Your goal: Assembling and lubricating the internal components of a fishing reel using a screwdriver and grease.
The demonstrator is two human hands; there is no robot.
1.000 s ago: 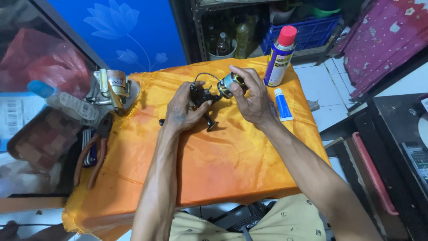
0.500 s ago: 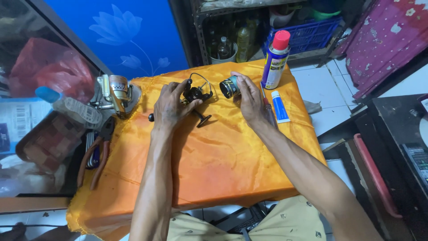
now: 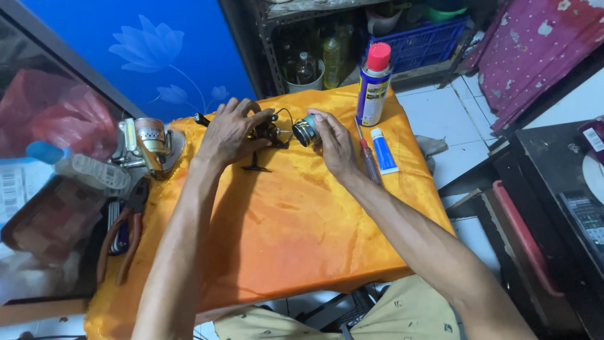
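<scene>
Your left hand [image 3: 231, 133] stays clamped over the black reel body [image 3: 267, 133] at the far edge of the orange cloth [image 3: 296, 233], while your right hand [image 3: 333, 143], fingers curled around the dark spool [image 3: 304, 131], has drawn it off and sideways, just beside the reel, so the two now sit apart.

Spray can [image 3: 374, 84], blue tube [image 3: 382, 150], pliers [image 3: 126, 230] & gold reel [image 3: 150, 142] on orange cloth [image 3: 296, 239].
</scene>
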